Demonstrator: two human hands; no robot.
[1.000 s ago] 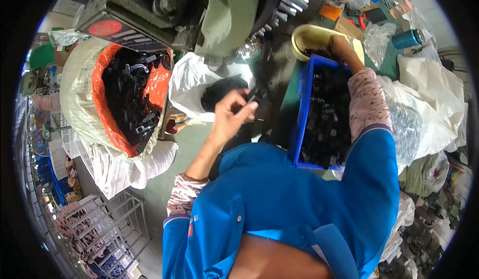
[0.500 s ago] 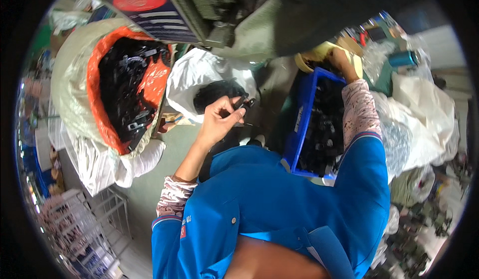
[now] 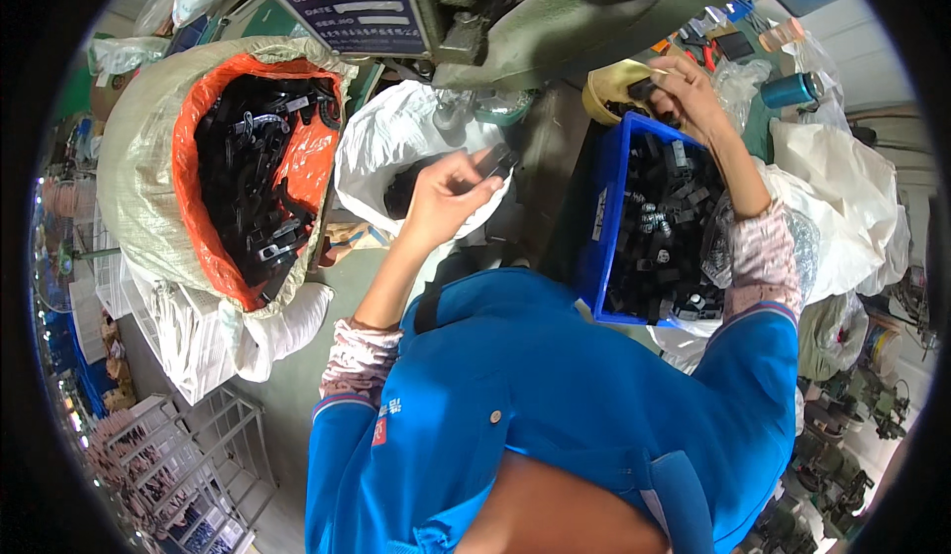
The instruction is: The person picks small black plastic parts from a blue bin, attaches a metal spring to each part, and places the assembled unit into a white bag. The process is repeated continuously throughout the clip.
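Note:
My left hand [image 3: 446, 198] pinches a black plastic part [image 3: 498, 161] between thumb and fingers, above the white sack [image 3: 362, 163]. Dark contents show in the sack's mouth, partly behind that hand. On the right, my right hand [image 3: 690, 100] is closed on a small black piece [image 3: 642, 89], held over a yellow bowl [image 3: 597, 89]. More small dark pieces lie in the bowl. Just below that arm stands a blue crate [image 3: 606, 219] full of black parts [image 3: 659, 227].
A large woven sack [image 3: 144, 158] with an orange liner [image 3: 188, 178] holds black parts at left. A green machine [image 3: 555, 34] with a dark label plate [image 3: 347, 9] overhangs the front. A teal bottle [image 3: 788, 91] and white bags [image 3: 842, 198] sit at right.
My right hand has come up from inside the yellow bowl, and a small black piece now shows in its fingers. My left hand, still holding its part, has shifted slightly right and away.

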